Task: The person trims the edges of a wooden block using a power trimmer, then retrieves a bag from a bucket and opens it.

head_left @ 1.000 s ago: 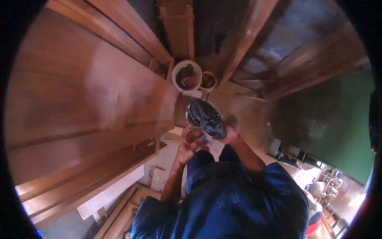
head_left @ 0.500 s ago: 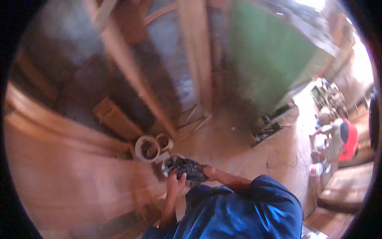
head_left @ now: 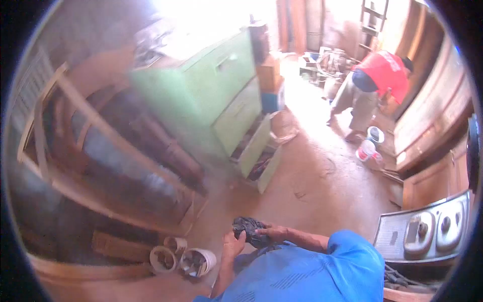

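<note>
A crumpled black plastic bundle (head_left: pixel 250 231) is held in front of my blue shirt, low in the middle of the head view. My left hand (head_left: pixel 234 243) grips its left side, with the thumb on top. On its right side, my right hand (head_left: pixel 274 233) is closed round the plastic. What the bundle contains is hidden. Down to the left of my hands, a white bucket (head_left: pixel 207 259) with things in it stands beside two smaller round containers.
A green cabinet (head_left: pixel 201 95) with an open lower drawer (head_left: pixel 261 163) stands ahead. A person in red (head_left: pixel 385 73) bends over near buckets (head_left: pixel 366 149) at the upper right. A double-bowl metal sink (head_left: pixel 425 229) lies at the right; wooden frames (head_left: pixel 115 146) lean at the left.
The view has swung right and up, bringing the cabinet front, the bent person and the sink into sight. Both hands still hold the black bundle. The buckets now appear lower left.
</note>
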The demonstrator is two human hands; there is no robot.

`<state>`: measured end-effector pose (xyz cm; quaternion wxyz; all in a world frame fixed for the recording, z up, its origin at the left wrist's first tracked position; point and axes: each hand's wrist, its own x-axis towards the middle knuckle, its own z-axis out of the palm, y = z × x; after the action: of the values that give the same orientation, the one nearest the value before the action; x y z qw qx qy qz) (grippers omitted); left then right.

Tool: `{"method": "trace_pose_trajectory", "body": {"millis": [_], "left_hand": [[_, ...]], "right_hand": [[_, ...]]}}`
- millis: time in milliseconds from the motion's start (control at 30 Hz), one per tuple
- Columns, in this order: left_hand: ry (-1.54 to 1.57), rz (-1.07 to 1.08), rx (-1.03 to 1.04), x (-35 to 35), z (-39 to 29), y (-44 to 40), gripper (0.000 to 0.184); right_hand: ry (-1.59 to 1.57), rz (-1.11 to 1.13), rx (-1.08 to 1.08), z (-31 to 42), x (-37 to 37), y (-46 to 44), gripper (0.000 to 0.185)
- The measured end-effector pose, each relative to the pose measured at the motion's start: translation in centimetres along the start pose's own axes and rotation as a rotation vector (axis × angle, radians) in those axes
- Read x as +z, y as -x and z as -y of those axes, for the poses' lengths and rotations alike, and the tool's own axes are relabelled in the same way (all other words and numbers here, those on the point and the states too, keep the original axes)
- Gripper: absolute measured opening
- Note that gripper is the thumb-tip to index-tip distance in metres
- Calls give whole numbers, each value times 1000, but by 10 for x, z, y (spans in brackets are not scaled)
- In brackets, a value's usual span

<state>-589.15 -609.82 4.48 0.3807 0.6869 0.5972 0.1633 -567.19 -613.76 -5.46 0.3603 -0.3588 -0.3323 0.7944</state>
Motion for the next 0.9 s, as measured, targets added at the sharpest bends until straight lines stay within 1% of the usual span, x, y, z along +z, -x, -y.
{"method": "trace_pose_trajectory", "body": {"millis": [33,67,100,167,233,267,300,333,367,400,500,567,600,700,800,900], "left_hand": [[9,34,28,12,-24,-6,40],[11,64,54,29,-59,-11,41],[40,77,138,45,-77,-19,41],[94,112,282,70,-109,-35,43],[-38,70,449,89,-137,-59,41],[-97,51,533,99,-145,-72,41],[-43,102,565,109,-134,-90,40],[7,150,593,115,-137,-111,40],[72,189,630,122,-121,-135,39],[38,146,646,126,-144,-139,34],[25,187,771,151,-187,-176,33],[83,268,639,164,-215,-196,33],[115,307,586,175,-233,-208,33],[171,455,655,222,-254,-262,35],[207,589,687,254,-300,-293,32],[207,587,896,300,-335,-329,30]], "right_hand": [[91,-4,-165,-43,-43,-5,64],[67,-49,-207,-38,-62,13,62],[44,-94,-249,-31,-79,31,60],[-266,-250,-76,44,-59,88,56],[-208,-325,-130,78,-76,107,51],[-178,-366,-150,82,-83,114,49],[-130,-419,-181,71,-92,106,48],[-81,-466,-209,69,-107,101,46],[-13,-519,-239,59,-121,82,45],[-5,-531,-264,59,-137,82,45],[38,-547,-295,72,-187,87,45],[69,-573,-281,110,-207,100,45],[105,-627,-203,130,-216,111,45],[254,-699,-129,174,-256,137,44],[242,-689,-84,189,-303,158,48],[112,-694,-317,199,-344,173,54]]}}
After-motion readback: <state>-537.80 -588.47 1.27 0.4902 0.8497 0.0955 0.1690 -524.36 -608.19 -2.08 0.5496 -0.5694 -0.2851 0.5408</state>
